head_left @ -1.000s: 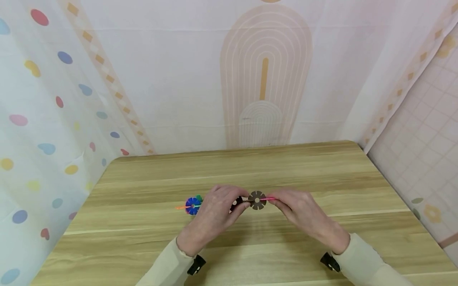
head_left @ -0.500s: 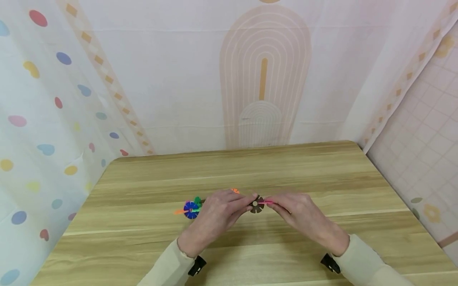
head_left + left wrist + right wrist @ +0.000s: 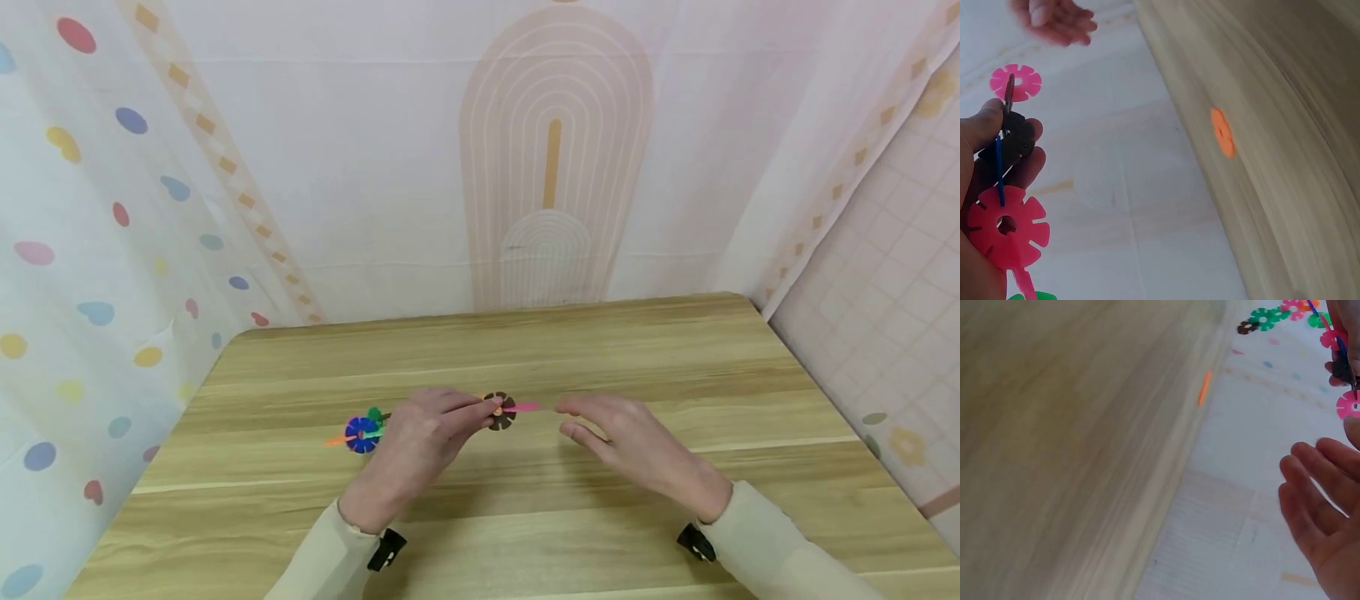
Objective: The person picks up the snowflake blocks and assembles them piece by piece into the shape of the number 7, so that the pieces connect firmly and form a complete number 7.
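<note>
Head view shows the left hand (image 3: 420, 437) with its grip closed on a chain of slotted plastic discs (image 3: 435, 417), thumb and fingers pinching it near the brown disc (image 3: 499, 411) at its right end. The chain's long axis runs nearly level, left to right, just above the counter (image 3: 525, 517): a blue disc (image 3: 362, 434) and a green one sit out past the left of the knuckles, and a pink disc (image 3: 527, 407), seen edge-on, sticks out to the right of the brown one.

In the left wrist view the same pinch shows on the dark disc (image 3: 1013, 140), with pink discs above and below it in the frame.

The right hand (image 3: 626, 437) holds nothing: its grip is loose, fingers relaxed and slightly spread, the fingertips (image 3: 564, 408) pointing at the pink end of the chain and near it but apart from it. So the free end lies to the left of the right hand, and that hand is the nearer to it.

A single orange disc (image 3: 1222, 132) lies on the counter, away from both hands.
</note>
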